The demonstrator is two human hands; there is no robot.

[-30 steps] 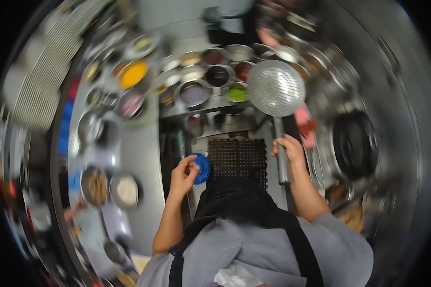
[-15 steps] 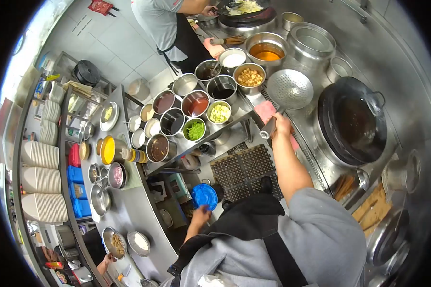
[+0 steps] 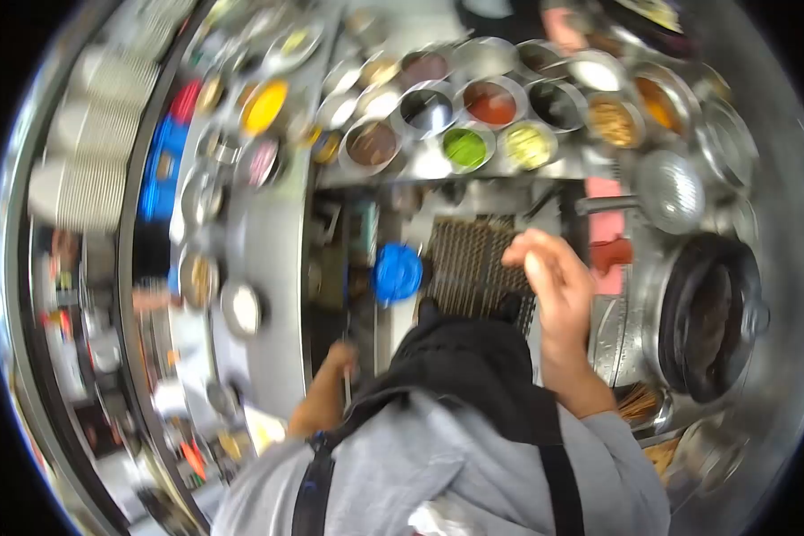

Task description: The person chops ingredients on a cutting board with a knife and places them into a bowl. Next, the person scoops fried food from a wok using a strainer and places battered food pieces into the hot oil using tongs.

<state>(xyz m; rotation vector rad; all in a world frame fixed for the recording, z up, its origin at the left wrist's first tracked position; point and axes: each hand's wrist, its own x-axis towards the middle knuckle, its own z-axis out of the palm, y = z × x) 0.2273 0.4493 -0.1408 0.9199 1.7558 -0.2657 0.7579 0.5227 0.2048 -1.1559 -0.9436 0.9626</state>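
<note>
My right hand [image 3: 561, 290] is raised over the floor beside the stove counter, its fingers loosely curved and apart, with nothing in it. Just above and to its right lies a perforated metal strainer ladle [image 3: 671, 191], its handle [image 3: 603, 205] resting across a pink cloth [image 3: 606, 225]. My left hand [image 3: 340, 359] hangs low by the edge of the steel worktable [image 3: 277, 357]; motion blur hides what its fingers do. The blue lid-like round thing [image 3: 397, 273] is above it, apart from the hand. A dark wok [image 3: 710, 317] sits on the stove at right.
Several metal pots of sauces and chopped food, among them a pot of green vegetables [image 3: 466, 148], stand along the counter ahead. Stacked plates [image 3: 80, 192] fill a shelf at left. A rubber mat [image 3: 472, 259] covers the floor. Another person's hand [image 3: 154, 298] is near a bowl [image 3: 199, 278].
My right hand has let go of the strainer ladle, which now lies on the counter, and has drawn back. My view has turned, and the picture is blurred.
</note>
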